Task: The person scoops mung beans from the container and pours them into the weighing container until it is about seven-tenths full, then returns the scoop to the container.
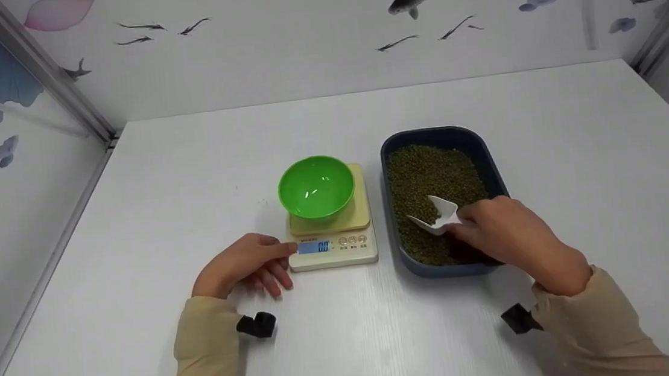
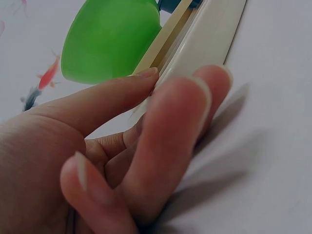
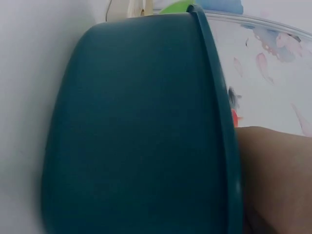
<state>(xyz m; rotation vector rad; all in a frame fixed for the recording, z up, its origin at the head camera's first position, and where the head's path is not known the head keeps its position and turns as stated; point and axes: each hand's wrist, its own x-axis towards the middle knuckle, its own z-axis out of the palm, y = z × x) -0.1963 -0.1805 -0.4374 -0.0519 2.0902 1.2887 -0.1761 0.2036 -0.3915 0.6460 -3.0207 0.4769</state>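
Note:
My right hand (image 1: 505, 233) grips the handle of a white scoop (image 1: 446, 209), its mouth dipped in small green beans (image 1: 430, 170). These fill much of a dark blue tub (image 1: 452, 270); in the right wrist view the wall of the tub (image 3: 136, 122) hides the scoop and my fingers. Left of the tub stands a kitchen scale (image 1: 332, 260) reading 0.0, with an empty green bowl (image 1: 316, 186) on its yellow platform. My left hand (image 1: 250, 265) touches the scale's left edge with the thumb, the other fingers loosely bent beside it. The left wrist view shows the thumb (image 2: 112, 100) at the edge.
A white table (image 1: 347, 332) carries the scale and tub side by side. Behind it rises a white panel (image 1: 298, 52) with painted fish, and another panel (image 1: 14, 198) borders the left side. Small black wrist mounts (image 1: 257, 325) stick out from both sleeves.

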